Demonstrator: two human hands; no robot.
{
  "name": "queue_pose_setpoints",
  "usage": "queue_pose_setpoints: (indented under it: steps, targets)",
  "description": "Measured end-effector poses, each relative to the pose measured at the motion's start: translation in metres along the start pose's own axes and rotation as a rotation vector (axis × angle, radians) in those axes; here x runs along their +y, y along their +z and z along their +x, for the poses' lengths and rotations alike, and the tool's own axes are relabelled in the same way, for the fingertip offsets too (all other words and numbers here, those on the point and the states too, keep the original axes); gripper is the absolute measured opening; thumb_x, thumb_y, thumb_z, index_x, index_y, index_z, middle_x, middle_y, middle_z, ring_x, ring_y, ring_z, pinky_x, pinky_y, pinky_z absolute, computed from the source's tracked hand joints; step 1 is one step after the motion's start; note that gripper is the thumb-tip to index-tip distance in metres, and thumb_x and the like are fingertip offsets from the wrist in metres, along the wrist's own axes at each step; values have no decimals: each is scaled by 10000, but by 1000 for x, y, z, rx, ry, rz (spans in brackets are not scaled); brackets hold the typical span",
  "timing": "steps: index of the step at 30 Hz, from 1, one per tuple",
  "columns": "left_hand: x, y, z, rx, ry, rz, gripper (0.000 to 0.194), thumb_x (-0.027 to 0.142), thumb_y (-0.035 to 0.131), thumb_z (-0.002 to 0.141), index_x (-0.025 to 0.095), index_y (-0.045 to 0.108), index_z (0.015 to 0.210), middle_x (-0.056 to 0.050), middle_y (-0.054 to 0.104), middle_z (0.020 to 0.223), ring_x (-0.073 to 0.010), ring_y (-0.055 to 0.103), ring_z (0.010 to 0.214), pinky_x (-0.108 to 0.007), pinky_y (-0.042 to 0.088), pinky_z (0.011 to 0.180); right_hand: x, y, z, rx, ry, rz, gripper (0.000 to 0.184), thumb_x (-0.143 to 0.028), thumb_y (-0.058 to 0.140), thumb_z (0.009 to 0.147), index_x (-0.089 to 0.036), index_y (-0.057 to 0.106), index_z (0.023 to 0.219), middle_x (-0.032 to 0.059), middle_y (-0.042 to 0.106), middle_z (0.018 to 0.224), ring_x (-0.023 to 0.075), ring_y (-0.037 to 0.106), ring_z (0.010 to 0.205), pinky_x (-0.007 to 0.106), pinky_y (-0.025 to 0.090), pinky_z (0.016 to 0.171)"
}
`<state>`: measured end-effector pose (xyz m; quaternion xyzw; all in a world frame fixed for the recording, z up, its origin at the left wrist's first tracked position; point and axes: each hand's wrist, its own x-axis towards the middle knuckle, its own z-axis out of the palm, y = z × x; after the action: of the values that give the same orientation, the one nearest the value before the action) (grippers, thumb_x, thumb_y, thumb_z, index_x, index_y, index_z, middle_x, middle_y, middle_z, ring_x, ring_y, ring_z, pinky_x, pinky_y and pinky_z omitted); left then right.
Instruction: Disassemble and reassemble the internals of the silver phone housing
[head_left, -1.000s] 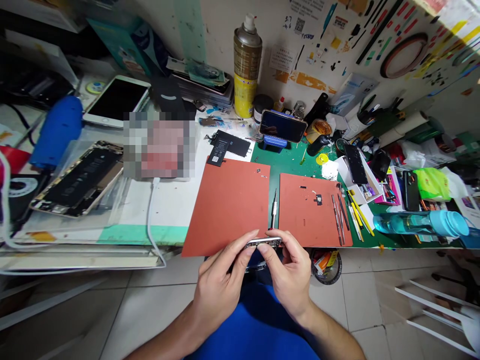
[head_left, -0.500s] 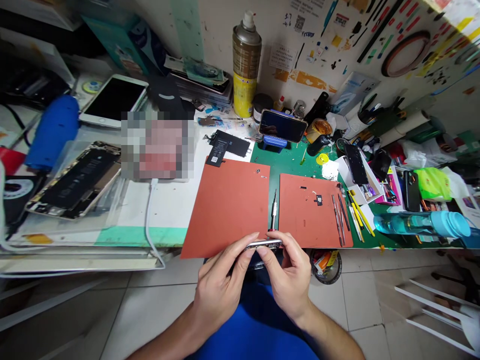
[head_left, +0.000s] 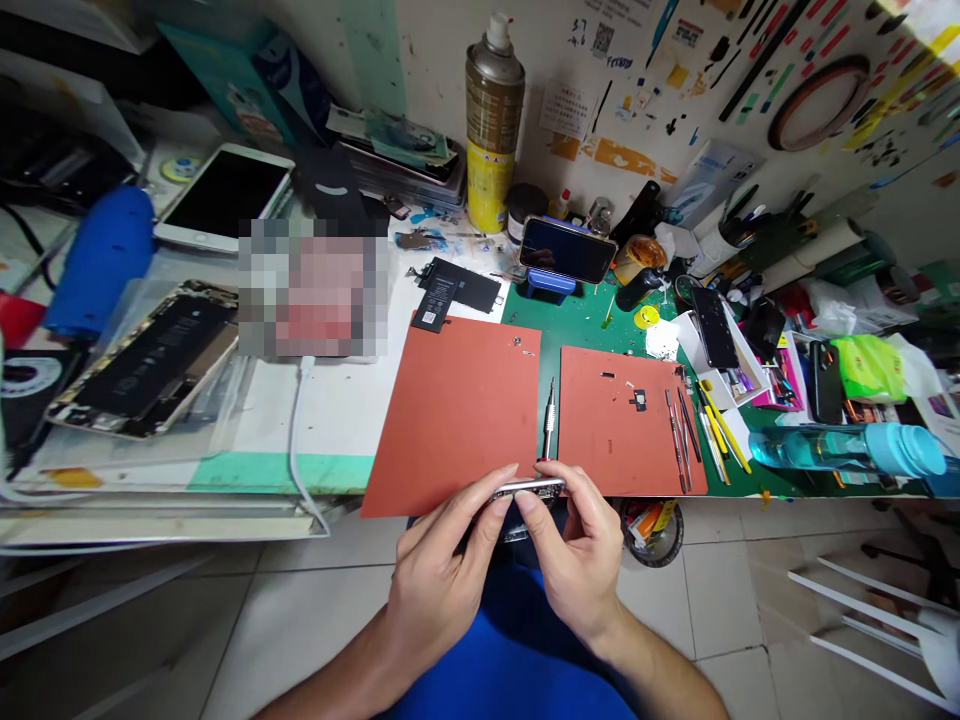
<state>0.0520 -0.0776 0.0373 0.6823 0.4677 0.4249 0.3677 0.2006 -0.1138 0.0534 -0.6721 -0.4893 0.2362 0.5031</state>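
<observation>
Just off the table's front edge, my left hand (head_left: 442, 555) and my right hand (head_left: 574, 555) both grip an opened phone (head_left: 526, 486). It is seen nearly edge-on, with a pale rim and small dark parts along the near side. My thumbs press on this side while the fingers wrap behind it; much of the phone is hidden. Beyond it, a screwdriver (head_left: 550, 420) lies between two reddish mats, the left mat (head_left: 457, 410) and the right mat (head_left: 592, 455). Phone batteries (head_left: 439, 302) rest at the left mat's far edge.
Tweezers (head_left: 676, 440) and other slim tools lie on the right mat. A phone on a blue stand (head_left: 551, 285) and a spray can (head_left: 493, 125) stand at the back. An opened phone (head_left: 150, 360) lies left; a blue bottle (head_left: 847, 448) lies right. Below is a bin (head_left: 654, 535).
My hands and the phone between them keep almost the same position and grip. The view has shifted very slightly.
</observation>
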Motion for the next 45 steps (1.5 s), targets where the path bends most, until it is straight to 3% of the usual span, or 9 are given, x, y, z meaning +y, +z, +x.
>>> queue_pose_setpoints:
  steps: [6, 13, 20, 26, 45]
  targets:
    - [1, 1, 0, 12, -37, -26, 290, 229, 668, 1041, 282, 777, 1304, 9, 853, 1178, -145, 846, 944, -177, 663, 940, 1, 2, -1, 12, -18, -7, 228, -289, 760, 993, -245, 753, 1217, 25, 797, 994, 176, 768, 888, 290, 642, 838]
    - [1, 1, 2, -41, -211, -107, 300, 348, 667, 1045, 239, 788, 1298, -22, 865, 1096, -182, 852, 909, -236, 693, 906, 5, 5, -4, -11, 113, 68, 205, -355, 757, 1001, -234, 775, 1165, 46, 804, 1021, 179, 762, 879, 294, 642, 816]
    - [1, -2, 6, -156, -326, -241, 410, 405, 651, 1053, 210, 729, 1405, -58, 836, 1238, -214, 823, 1114, -262, 682, 959, 3, 7, -2, 3, 220, 138, 232, -394, 774, 991, -218, 784, 1142, 47, 814, 987, 176, 755, 829, 309, 651, 797]
    - [1, -1, 4, -108, -239, -163, 366, 351, 641, 1060, 227, 742, 1389, -40, 840, 1226, -185, 831, 1079, -232, 672, 960, 4, 7, -1, -12, 255, 172, 329, -423, 818, 956, -231, 773, 1219, 55, 828, 1072, 188, 787, 905, 322, 659, 860]
    - [10, -2, 5, -82, -125, -81, 319, 257, 633, 1055, 219, 762, 1344, -17, 855, 1163, -152, 843, 992, -170, 659, 921, -3, 5, -2, -8, 345, 176, 358, -464, 840, 922, -231, 777, 1186, 40, 816, 1016, 188, 771, 877, 319, 634, 839]
